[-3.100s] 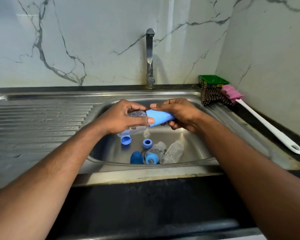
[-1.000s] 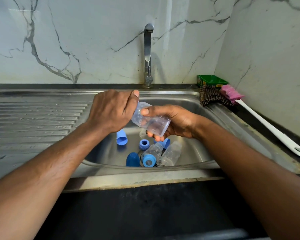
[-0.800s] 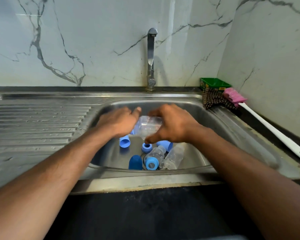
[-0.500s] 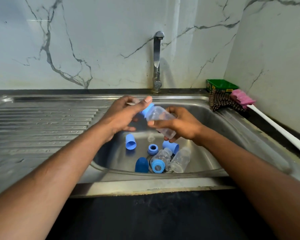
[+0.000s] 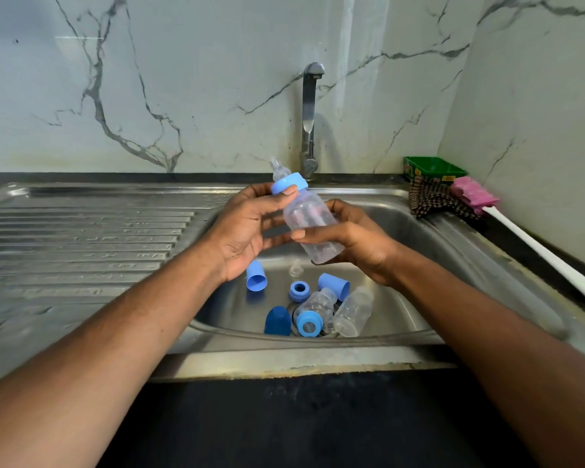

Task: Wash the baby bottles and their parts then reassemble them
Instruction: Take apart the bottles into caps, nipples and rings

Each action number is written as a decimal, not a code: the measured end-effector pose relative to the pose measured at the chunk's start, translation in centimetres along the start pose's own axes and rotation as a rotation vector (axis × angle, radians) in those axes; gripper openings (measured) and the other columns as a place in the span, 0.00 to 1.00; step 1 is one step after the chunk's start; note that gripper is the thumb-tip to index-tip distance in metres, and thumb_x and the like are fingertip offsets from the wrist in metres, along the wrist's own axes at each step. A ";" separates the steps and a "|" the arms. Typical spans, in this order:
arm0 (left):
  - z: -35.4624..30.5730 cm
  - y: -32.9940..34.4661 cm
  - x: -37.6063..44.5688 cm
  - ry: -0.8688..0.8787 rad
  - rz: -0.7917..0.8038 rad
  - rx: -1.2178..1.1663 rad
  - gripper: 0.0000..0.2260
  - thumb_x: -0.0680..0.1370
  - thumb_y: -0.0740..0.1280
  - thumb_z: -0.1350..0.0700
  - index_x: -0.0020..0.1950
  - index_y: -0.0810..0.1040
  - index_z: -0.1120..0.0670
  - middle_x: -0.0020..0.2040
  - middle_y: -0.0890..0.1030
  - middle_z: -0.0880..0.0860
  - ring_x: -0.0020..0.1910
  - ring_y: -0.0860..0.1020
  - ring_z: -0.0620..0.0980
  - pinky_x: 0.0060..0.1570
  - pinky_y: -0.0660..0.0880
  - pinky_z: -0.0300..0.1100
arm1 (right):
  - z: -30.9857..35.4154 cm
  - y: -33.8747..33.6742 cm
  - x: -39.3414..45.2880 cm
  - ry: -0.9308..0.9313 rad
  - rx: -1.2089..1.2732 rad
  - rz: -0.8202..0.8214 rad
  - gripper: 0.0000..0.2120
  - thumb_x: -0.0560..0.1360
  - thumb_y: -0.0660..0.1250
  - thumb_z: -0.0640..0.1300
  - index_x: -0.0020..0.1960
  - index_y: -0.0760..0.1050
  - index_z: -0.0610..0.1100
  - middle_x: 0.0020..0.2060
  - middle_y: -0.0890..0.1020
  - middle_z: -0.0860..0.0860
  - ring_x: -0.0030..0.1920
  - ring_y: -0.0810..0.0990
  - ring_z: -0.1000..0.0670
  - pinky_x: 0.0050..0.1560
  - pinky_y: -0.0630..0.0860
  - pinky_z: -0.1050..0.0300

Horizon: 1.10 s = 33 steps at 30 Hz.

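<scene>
Clear baby bottle now raised higher above the sink than half a second ago, teat up, right hand fingers curled round its body, left hand thumb and fingertips pinching the blue collar, loose parts below in the basin.
</scene>
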<state>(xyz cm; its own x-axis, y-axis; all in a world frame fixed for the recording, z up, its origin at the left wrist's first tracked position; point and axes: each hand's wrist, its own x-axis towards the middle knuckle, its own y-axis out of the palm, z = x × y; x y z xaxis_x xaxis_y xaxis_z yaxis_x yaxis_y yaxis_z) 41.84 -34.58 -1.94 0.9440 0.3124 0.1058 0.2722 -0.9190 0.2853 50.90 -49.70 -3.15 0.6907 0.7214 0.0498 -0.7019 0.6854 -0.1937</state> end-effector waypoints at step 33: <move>2.5 -2.2 1.2 -0.105 -0.120 0.596 0.19 0.69 0.79 0.60 0.58 0.79 0.56 0.42 0.80 0.52 0.34 0.74 0.46 0.33 0.76 0.36 | -1.0 -0.1 0.4 0.331 -0.870 0.225 0.30 0.76 0.63 0.67 0.64 0.75 0.44 0.54 0.81 0.48 0.51 0.79 0.48 0.55 0.74 0.53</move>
<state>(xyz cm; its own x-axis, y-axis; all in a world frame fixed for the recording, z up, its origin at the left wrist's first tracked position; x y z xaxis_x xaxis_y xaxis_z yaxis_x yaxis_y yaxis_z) 42.81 -32.81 -4.77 0.9056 0.4241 0.0024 0.4059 -0.8650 -0.2951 51.44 -49.57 -4.12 0.6630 0.6713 -0.3313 -0.5415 0.1244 -0.8315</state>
